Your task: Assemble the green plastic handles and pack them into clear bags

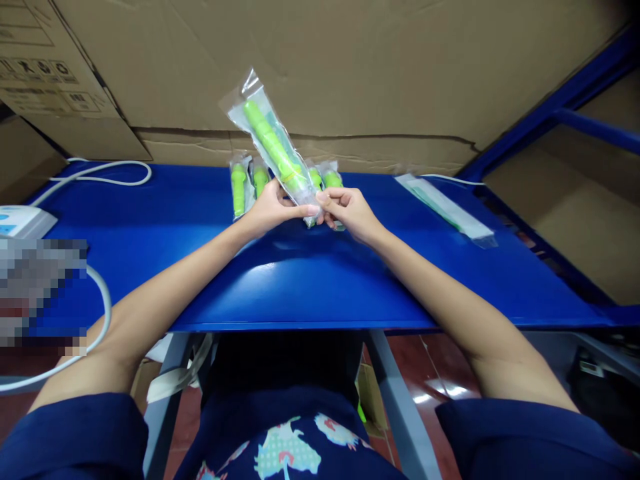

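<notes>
Both of my hands meet over the middle of the blue table (300, 280). My left hand (273, 208) and my right hand (350, 210) pinch the lower end of a clear plastic bag (273, 143) that holds a bright green plastic part. The bag stands tilted up and to the left, its sealed top in the air. Behind my hands, several more bagged green parts (239, 187) lie in a row on the table, partly hidden by my fingers.
A stack of flat clear bags (447, 210) lies at the right of the table. A white device (23, 221) with a white cable (100, 175) sits at the far left. Cardboard boxes (350, 73) wall the back. A blue rack frame (565, 107) rises at right.
</notes>
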Available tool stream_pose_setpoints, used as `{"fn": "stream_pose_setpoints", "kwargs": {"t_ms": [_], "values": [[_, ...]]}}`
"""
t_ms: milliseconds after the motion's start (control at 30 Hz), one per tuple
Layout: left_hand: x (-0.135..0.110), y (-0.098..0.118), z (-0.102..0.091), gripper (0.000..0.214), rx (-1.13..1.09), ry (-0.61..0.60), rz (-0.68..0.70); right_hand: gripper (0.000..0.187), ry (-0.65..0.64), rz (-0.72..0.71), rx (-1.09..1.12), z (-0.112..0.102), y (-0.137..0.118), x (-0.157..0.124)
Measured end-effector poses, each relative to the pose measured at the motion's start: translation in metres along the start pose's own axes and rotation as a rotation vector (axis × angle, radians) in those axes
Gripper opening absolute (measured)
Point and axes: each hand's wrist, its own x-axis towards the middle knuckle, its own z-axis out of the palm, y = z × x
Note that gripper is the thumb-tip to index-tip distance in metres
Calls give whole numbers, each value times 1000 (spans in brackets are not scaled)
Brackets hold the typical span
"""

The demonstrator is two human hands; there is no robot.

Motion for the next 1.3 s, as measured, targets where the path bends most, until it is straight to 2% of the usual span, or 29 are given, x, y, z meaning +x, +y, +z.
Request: {"fn": "stream_pose_setpoints", "kwargs": {"t_ms": [200,433,967,1300], "values": [[1,-1,-1,79,-127,20,-111,65,-87,39,79,0,-7,0],[-2,2,0,79,-117,26,-107,64,-96,90,93,-2,-6,0],[-2,2,-1,64,-74,24,-44,62,-53,89,81,2,-8,-1],[-4,7,2,73,-162,51,-160,65,-70,82,69,3,-11,-3]]}}
